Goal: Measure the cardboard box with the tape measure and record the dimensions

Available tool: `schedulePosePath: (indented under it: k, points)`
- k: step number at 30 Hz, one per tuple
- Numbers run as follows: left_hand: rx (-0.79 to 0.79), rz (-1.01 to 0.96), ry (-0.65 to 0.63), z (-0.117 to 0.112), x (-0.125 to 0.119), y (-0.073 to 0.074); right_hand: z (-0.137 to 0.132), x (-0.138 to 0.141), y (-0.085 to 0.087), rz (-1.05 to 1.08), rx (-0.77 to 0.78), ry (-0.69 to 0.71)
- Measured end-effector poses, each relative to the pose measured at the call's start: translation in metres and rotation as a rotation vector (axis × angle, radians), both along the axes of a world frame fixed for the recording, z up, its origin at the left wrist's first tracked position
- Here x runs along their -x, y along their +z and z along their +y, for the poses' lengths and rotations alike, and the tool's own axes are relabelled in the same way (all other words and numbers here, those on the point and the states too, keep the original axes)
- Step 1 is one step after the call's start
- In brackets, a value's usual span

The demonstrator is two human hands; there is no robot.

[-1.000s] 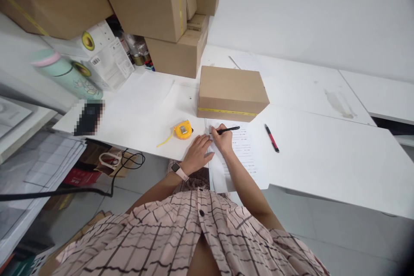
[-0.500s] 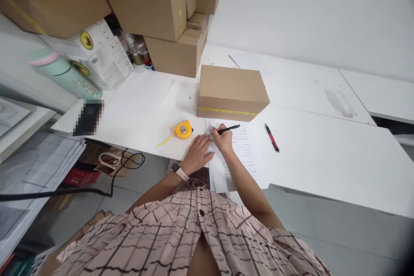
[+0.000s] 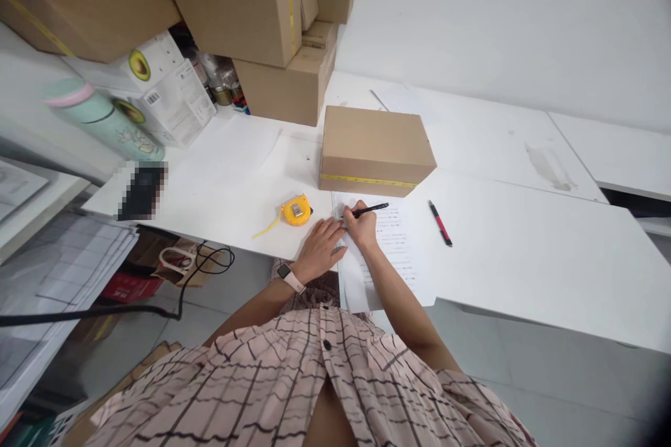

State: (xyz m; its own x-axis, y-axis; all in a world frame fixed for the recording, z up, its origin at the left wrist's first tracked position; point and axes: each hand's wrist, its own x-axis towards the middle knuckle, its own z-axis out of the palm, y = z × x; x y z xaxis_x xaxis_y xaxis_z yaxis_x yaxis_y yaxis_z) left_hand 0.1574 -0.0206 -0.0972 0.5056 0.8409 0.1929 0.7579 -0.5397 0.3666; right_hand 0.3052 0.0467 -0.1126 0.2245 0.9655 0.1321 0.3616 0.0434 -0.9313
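A black pen [image 3: 373, 209] is gripped in my right hand [image 3: 360, 225], its tip down at the left edge of a printed sheet of paper [image 3: 391, 251]. My left hand [image 3: 319, 249] lies flat with fingers stretched out, the fingertips at the paper's left edge close to the pen tip. A yellow tape measure [image 3: 296, 210] rests just left of that hand, a short piece of its blade pulled out. Behind the paper stands a closed cardboard box [image 3: 374, 147] with a yellow strip along its front. To the right lies a red and black pen [image 3: 440, 223].
Stacked cardboard boxes [image 3: 225, 7] fill the back left. A mint green bottle [image 3: 105, 122] leans by white avocado-print boxes [image 3: 172, 108], with a blurred dark object [image 3: 142, 192] in front. The white table's front edge [image 3: 524, 325] runs near my body; a black cable [image 3: 181, 293] hangs at left.
Almost nothing differs. My right hand stays at the paper with the pen, and my left hand keeps its place.
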Motion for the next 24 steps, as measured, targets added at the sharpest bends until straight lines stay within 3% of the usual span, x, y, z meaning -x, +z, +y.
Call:
schedulePosePath:
  k: [24]
  points:
    - [-0.002,-0.011,-0.001,0.0002,0.0008,-0.0036,0.0007,-0.0014,-0.0031,0.01,-0.02,-0.031]
